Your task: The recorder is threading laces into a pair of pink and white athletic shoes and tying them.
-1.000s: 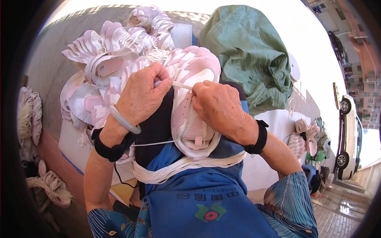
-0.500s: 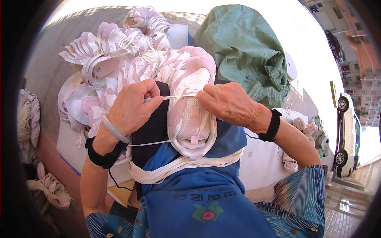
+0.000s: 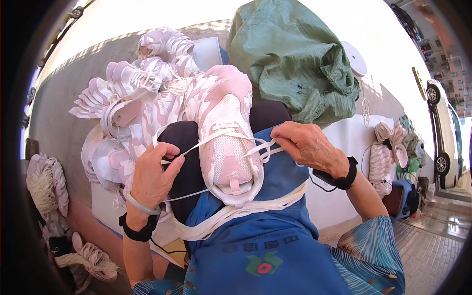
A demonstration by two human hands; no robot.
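Observation:
A pink-and-white sneaker upper (image 3: 228, 110) rests across my lap, its heel opening towards me. One white shoelace (image 3: 196, 146) passes through its front eyelets and crosses above the pink tongue (image 3: 233, 169). To the left of the upper, my left hand (image 3: 153, 179) pinches the lace between thumb and forefinger. On the other side my right hand (image 3: 309, 147) is closed on the lace's other part, which hangs in a loose loop beside the upper. A bundle of white laces (image 3: 246, 215) lies over my blue apron (image 3: 260, 246), just below the heel.
Stacked pink-and-white uppers (image 3: 130, 98) are heaped at the left and far left. Beyond my right knee sits a big green sack (image 3: 290, 54). More bundled uppers (image 3: 46, 182) lie on the floor at left, others (image 3: 381, 167) at right. A white car (image 3: 445, 123) is parked farther right.
My hands have spread apart, the left going down and left, the right outward. The lace was taut between them above the upper; now it runs slack across it, with a loop at right.

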